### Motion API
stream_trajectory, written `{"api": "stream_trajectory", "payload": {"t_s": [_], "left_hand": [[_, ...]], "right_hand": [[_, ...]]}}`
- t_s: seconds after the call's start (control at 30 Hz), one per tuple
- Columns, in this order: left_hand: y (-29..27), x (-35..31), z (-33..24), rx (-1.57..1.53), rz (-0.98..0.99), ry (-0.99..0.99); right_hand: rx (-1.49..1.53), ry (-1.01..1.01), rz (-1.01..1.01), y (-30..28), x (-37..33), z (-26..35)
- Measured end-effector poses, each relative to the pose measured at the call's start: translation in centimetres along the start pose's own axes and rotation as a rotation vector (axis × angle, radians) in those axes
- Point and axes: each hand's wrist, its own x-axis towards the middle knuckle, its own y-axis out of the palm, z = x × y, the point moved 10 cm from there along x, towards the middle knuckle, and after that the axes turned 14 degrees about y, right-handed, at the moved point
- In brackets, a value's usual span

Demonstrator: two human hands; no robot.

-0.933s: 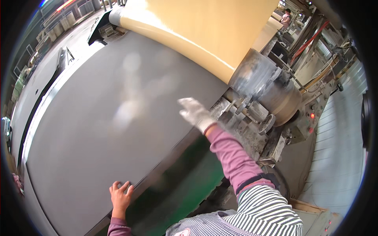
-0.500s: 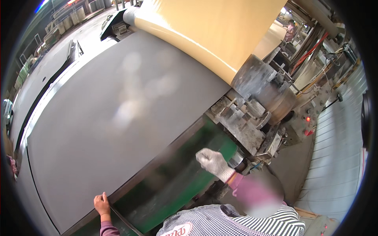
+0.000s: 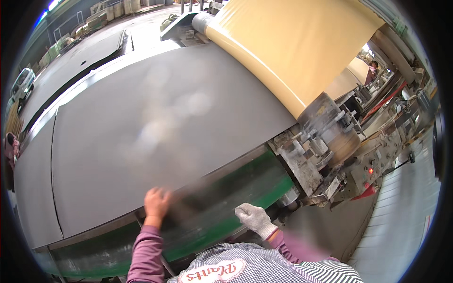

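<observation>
A broad dark grey sheet (image 3: 108,151) lies flat across the machine bed, its near edge running diagonally past my hands. My bare left hand (image 3: 156,203) is at that near edge, its slightly bent fingers a little apart and nothing visible in them. Some blur softens the fingertips, and I cannot tell how firmly they touch the sheet. My right hand (image 3: 255,219), in a whitish knitted glove, is closed in a fist above the green belt (image 3: 207,228). Nothing shows in that fist. A narrow seam separates the large sheet from another grey sheet (image 3: 35,184) at the left.
A glossy tan web (image 3: 292,47) runs over the sheet's far end. Beside it stand a worn metal roller (image 3: 325,125) and a control panel (image 3: 384,162) with a red light. One person (image 3: 12,148) is at the far left, another (image 3: 372,72) at the far right.
My left hand has moved rightward and forward along the sheet's edge, its fingers looser. The right fist appears slightly lower. The whole view has shifted, showing more of the left-hand sheet.
</observation>
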Motion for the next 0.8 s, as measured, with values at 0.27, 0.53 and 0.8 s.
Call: {"api": "stream_trajectory", "payload": {"t_s": [0.27,0.53,0.8], "left_hand": [[-11.6,-11.9,20.2,0.067,0.133,-0.323],[-3.7,-3.4,6.8,0.120,0.266,0.015],[0.0,0.9,-2.0,0.230,0.287,0.012]], "right_hand": [[-0.213,0.074,-0.092,-3.4,0.6,-2.9],[-0.227,0.152,-0.077,-3.6,0.7,-5.9],[-0.224,0.237,0.056,-1.5,1.5,-5.2]]}}
